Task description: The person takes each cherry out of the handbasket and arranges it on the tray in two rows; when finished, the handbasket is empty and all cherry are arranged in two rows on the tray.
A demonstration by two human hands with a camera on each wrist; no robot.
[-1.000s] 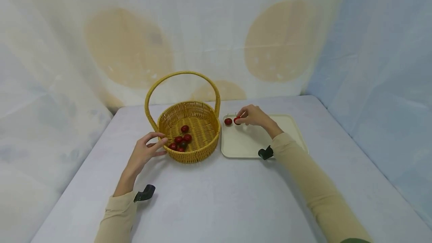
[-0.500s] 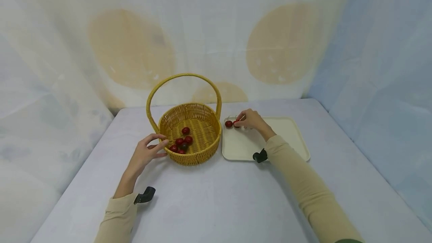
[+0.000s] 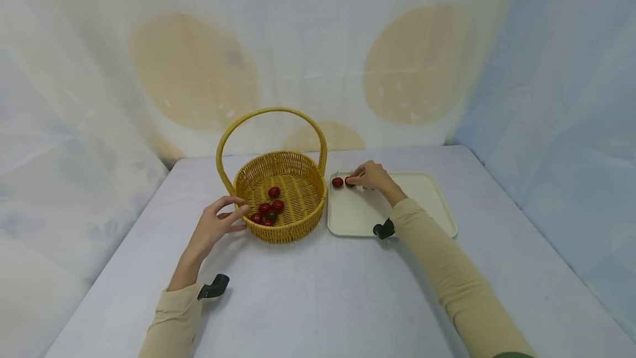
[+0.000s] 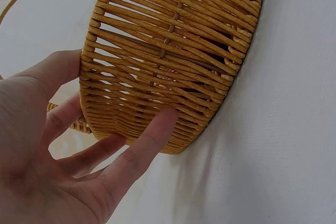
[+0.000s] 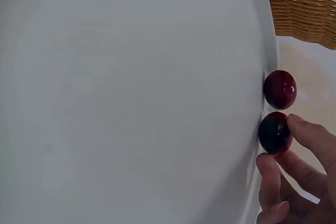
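In the head view my left hand [image 3: 215, 226] holds the near-left rim of a yellow wicker basket [image 3: 285, 232]. The left wrist view has its fingers spread at the rim and along the outer weave of the basket [image 4: 173, 45]. Several dark red cherries [image 3: 274, 192] lie inside, mostly toward the near-left side. At the far left corner of a cream tray [image 3: 355, 214], my right hand [image 3: 374, 176] pinches a cherry [image 5: 275, 133] between thumb and fingers. Another cherry [image 5: 280, 89] sits close beside it along the tray's edge.
The tall arched basket handle [image 3: 272, 109] rises over the basket, which stands close to the tray's left side. A pale cloth covers the table [image 3: 308, 297]. Behind it hangs a patterned curtain [image 3: 308, 59]. A dark wrist mount sits on each sleeve.
The right forearm has shifted slightly left, while the right hand stays with its cherry at the tray's far left corner. My left hand has kept its place on the basket.
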